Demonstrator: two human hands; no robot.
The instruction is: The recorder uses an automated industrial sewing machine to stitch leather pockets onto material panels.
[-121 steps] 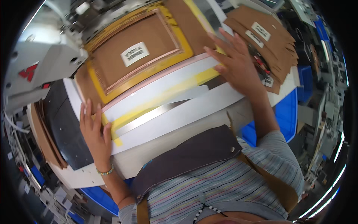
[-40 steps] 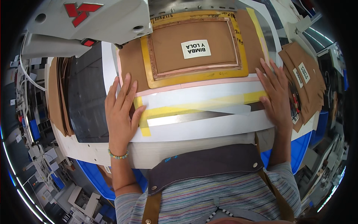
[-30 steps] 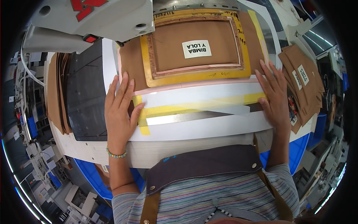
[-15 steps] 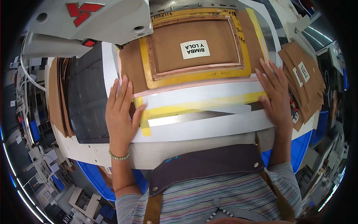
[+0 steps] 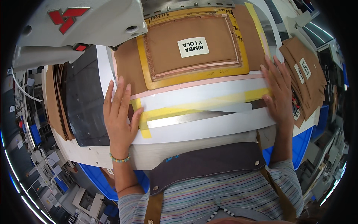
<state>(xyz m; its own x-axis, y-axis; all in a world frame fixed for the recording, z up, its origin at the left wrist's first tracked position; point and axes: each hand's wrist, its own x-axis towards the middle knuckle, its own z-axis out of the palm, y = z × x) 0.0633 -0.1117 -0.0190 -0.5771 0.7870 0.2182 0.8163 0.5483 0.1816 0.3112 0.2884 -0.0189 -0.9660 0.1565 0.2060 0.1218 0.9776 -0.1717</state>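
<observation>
My left hand (image 5: pixel 121 115) lies flat with fingers stretched out at the left edge of a white sheet (image 5: pixel 212 130), its thumb beside a strip of yellow tape (image 5: pixel 145 133). At the sheet's right edge is my right hand (image 5: pixel 278 89), fingers spread and slightly blurred; whether it touches the sheet cannot be made out. Between and beyond the hands, a yellow rectangular frame (image 5: pixel 197 79) rests on a brown flat piece (image 5: pixel 128 71). Inside the frame shows a brown panel (image 5: pixel 164 56) bearing a white printed label (image 5: pixel 193 47). A pink strip (image 5: pixel 179 87) runs along the near side.
A grey machine head (image 5: pixel 93 30) overhangs the upper left. Brown pieces with labels (image 5: pixel 305 86) are piled at the right, and more brown pieces (image 5: pixel 56 100) stand in a stack at the left beside a black plate (image 5: pixel 85 100). Blue bins (image 5: pixel 304 143) sit below the table edge.
My right hand has shifted slightly to the right, away from the frame. My left hand keeps nearly the same place on the sheet. The whole view has turned a little.
</observation>
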